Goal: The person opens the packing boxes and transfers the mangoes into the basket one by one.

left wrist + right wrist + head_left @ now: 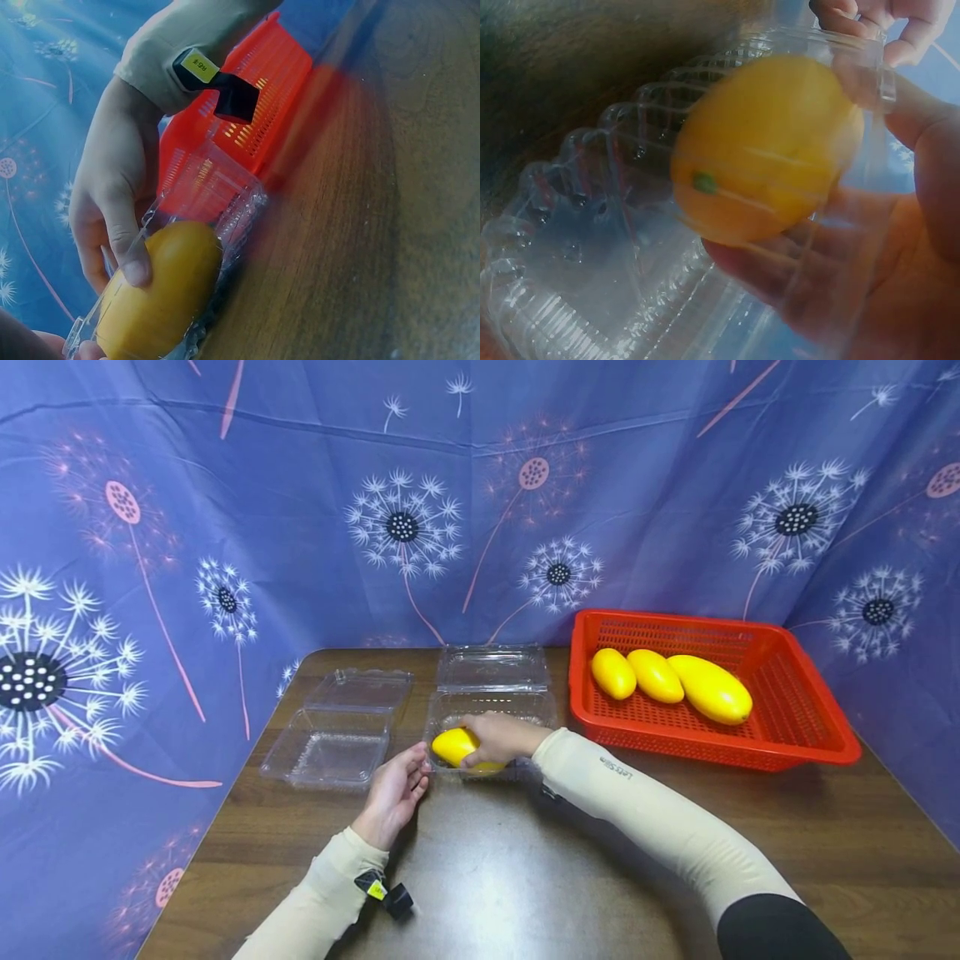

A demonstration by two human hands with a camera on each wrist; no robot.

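My right hand (501, 737) grips a yellow mango (452, 747) inside the middle clear plastic box (442, 706). The thumb lies on the near side of the fruit in the left wrist view, and the fingers reach round its far side. A green spot marks one end of the mango (765, 150) in the right wrist view, seen through the box's wall. At the box's left front corner, my left hand (396, 787) pinches the rim with curled fingers. Only a few left fingertips (91, 350) show in the left wrist view.
A second clear box (330, 758), its lid folded back, stands at the left of the wooden table (600, 868). To the right, a red basket (810, 727) holds three more yellow mangoes (708, 689). Blue dandelion-print cloth (480, 485) hangs behind and at both sides.
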